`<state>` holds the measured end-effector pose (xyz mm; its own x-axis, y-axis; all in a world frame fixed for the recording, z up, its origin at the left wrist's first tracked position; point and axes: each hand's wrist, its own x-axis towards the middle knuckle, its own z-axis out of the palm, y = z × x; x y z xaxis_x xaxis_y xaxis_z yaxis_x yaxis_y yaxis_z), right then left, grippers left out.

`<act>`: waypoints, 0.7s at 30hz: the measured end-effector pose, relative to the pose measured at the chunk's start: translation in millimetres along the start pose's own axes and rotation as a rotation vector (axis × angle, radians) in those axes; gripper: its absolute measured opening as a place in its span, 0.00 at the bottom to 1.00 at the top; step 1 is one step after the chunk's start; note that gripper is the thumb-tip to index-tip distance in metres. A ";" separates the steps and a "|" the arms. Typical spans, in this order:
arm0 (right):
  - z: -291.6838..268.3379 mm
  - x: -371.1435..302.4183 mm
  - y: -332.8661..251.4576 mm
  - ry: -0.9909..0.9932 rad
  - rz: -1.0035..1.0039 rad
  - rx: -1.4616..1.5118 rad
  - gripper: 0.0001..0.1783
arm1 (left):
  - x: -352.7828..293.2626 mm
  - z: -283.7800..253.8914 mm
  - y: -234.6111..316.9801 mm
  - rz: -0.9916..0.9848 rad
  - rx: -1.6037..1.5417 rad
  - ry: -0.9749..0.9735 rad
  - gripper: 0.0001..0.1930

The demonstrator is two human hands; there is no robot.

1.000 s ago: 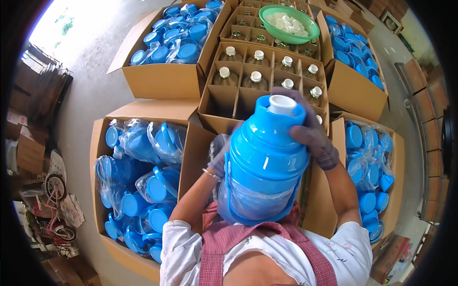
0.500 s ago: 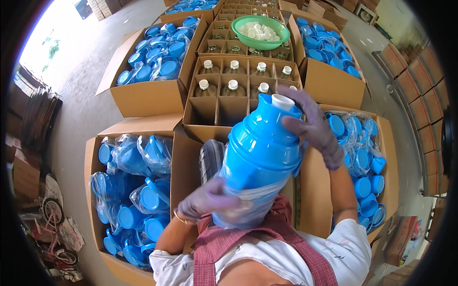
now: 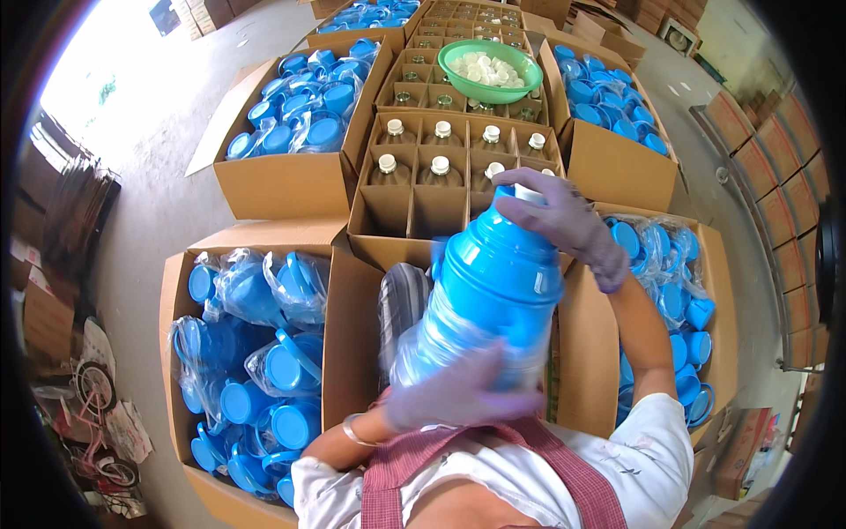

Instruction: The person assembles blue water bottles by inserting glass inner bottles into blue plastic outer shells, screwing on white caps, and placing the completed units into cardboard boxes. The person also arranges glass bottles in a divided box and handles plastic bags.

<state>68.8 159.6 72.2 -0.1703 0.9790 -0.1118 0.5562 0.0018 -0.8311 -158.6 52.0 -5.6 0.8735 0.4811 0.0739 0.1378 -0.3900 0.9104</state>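
In front of my chest stands a blue plastic thermos flask [image 3: 498,273], tilted, its lower body wrapped in clear plastic film. My right hand [image 3: 555,216], in a purple-grey glove, grips its top. The fingers curl over the flask's mouth and partly hide a white stopper [image 3: 526,194]. Across the lower part of the flask lies my left hand [image 3: 463,388], gloved the same way and smeared by motion; its hold cannot be made out. Beyond the flask is a divided carton [image 3: 379,245] with several white-stoppered glass liners [image 3: 440,170] in its cells.
Cartons of blue flask parts [image 3: 291,375] in plastic bags stand on my left and right [image 3: 674,291], with more behind. A green bowl [image 3: 467,85] of white stoppers sits on the far divided carton. Stacked boxes [image 3: 758,185] line the right; a small bicycle [image 3: 92,414] is at lower left.
My left hand has moved right across the lower flask. The flask stands slightly more upright, with my right hand still on its top. The whole view has shifted a little.
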 end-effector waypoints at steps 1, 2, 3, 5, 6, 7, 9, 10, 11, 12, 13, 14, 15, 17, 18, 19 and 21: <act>0.7 0.5 -4.9 -0.013 -0.033 -0.088 0.39 | 5.2 0.6 6.8 0.062 0.070 -0.010 0.20; 0.3 -1.4 -11.9 -0.025 -0.068 -0.177 0.39 | 6.5 2.9 14.2 0.119 0.133 -0.023 0.20; -1.2 -2.6 -18.3 -0.037 -0.104 -0.266 0.39 | -0.8 -6.9 15.8 0.070 -0.188 0.061 0.21; -20.9 -11.3 -8.8 -0.129 -0.347 -0.253 0.36 | -18.1 -34.2 -3.1 -0.177 -0.705 0.103 0.20; -25.3 -11.5 -8.3 -0.214 -0.427 -0.113 0.35 | -28.8 -49.0 -15.8 -0.389 -0.894 0.135 0.20; -28.1 -9.6 -8.9 -0.301 -0.508 0.024 0.34 | -28.5 -63.7 -2.0 -0.410 -1.045 0.189 0.19; -23.2 -1.0 -11.2 -0.253 -0.264 -0.092 0.35 | -7.4 -38.8 18.1 -0.389 -0.406 0.236 0.19; -19.2 4.4 -16.0 -0.230 -0.138 -0.173 0.35 | 3.1 -21.2 26.4 -0.219 -0.135 0.184 0.21; -16.1 7.4 -19.9 -0.205 -0.012 -0.255 0.36 | 5.9 -10.3 30.8 -0.050 0.136 0.129 0.22; -12.7 -4.9 -26.4 -0.174 -0.164 -0.420 0.33 | -6.8 -16.1 19.8 -0.083 -0.122 0.151 0.20; -21.7 -5.8 -32.1 -0.193 -0.382 -0.417 0.31 | -16.0 -23.2 7.3 -0.100 -0.397 0.189 0.18; -31.9 -12.2 -33.0 -0.212 -0.584 -0.403 0.29 | -24.3 -30.7 -5.9 -0.107 -0.653 0.228 0.17; -32.8 -14.7 -30.2 -0.225 -0.588 -0.329 0.28 | -33.5 -47.5 -27.7 -0.276 -0.803 0.154 0.16; -29.9 -13.7 -26.3 -0.269 -0.604 -0.179 0.27 | -30.9 -52.9 -26.2 -0.197 -0.714 0.158 0.19; -23.3 -7.5 -22.2 -0.197 -0.436 -0.199 0.28 | -17.8 -34.9 -8.9 -0.169 -0.407 0.146 0.21; -15.4 -3.4 -20.1 -0.133 -0.264 -0.211 0.30 | -7.3 -13.6 14.8 -0.145 -0.107 0.133 0.24; -8.1 -2.6 -19.8 -0.068 -0.107 -0.433 0.36 | 0.2 -1.3 26.6 -0.048 -0.011 0.118 0.25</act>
<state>64.9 158.6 93.3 -0.2907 0.9530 -0.0850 0.8193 0.2020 -0.5365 -155.3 42.8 19.2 0.8051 0.5882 0.0768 0.1726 -0.3561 0.9184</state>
